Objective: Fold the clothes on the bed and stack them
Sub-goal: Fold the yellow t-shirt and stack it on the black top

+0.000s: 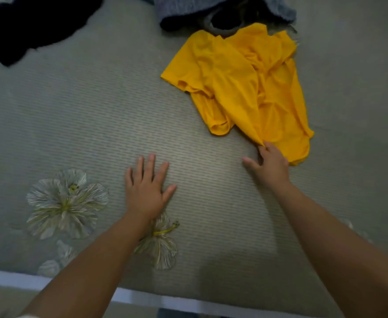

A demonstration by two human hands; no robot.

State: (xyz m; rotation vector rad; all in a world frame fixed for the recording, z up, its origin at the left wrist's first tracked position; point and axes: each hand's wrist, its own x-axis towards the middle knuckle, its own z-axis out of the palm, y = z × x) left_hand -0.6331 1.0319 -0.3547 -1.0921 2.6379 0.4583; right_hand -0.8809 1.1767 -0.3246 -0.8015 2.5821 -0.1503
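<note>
Yellow shirt [245, 88], crumpled and unfolded, on the grey-green bed [96, 99], in the upper right part of the view. Near corner of the shirt pulled into a point toward the right hand [269, 165]. Behind the shirt, touching its far edge, a grey-blue garment [222, 8] in a heap with something dark under it. Far to the left, well apart from the shirt, a black garment [34, 26], also crumpled. On the bedcover, near the front edge, pale flower prints [64, 203].

Right hand at the near corner of the shirt, fingers curled and pinching the fabric tip, thumb stretched out to the left, forearm reaching in from the lower right. Left hand [147, 187] flat on the bare bedcover, palm down, fingers straight and spread wide, holding nothing, well apart from the shirt. Left forearm partly over one flower print.
</note>
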